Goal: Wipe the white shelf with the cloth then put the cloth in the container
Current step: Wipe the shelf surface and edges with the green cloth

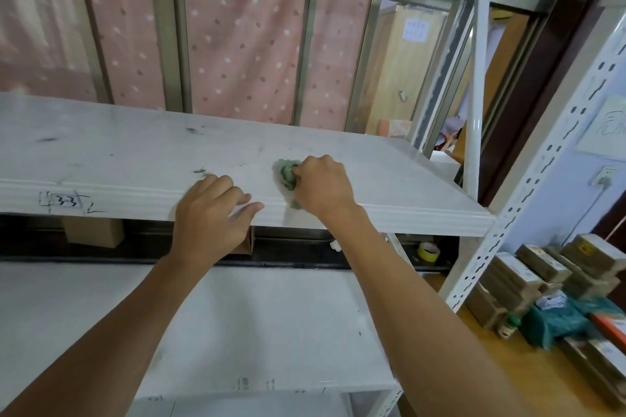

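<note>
Right hand (321, 184) fist-clenched around the green cloth (287, 174), pressing it on the white shelf (135, 152) near its front edge; left hand (211, 213) flat, fingers together, draped over the front lip just left of it. Shelf top scuffed with dark marks, bare to the left and far side. Perforated upright (528, 186) stands right, yellow tape roll (428, 251) below, stacked boxes (542, 278) on floor right, pink dotted curtain (244, 41) behind.

Cloth (287, 176) mostly hidden under right hand (321, 184); shelf (118, 152) cut off at left edge.
</note>
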Demonstrator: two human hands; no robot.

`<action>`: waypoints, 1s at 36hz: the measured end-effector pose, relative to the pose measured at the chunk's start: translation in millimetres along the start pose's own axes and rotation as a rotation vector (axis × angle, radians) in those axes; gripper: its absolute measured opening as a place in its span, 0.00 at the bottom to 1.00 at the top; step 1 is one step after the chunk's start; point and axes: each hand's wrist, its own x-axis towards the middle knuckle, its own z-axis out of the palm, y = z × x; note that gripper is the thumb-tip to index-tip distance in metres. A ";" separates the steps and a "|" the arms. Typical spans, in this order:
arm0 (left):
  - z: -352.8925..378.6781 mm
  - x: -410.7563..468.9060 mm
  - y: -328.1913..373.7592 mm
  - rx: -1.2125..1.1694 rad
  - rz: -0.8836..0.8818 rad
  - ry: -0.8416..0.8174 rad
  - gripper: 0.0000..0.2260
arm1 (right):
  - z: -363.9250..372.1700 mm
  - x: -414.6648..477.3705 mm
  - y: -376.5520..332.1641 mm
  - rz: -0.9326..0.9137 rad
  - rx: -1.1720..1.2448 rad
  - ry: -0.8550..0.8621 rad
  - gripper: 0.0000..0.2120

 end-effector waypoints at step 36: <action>15.3 20.6 24.5 -0.056 0.102 -0.112 0.13 | -2.5 23.3 62.8 -0.122 0.179 -0.076 0.16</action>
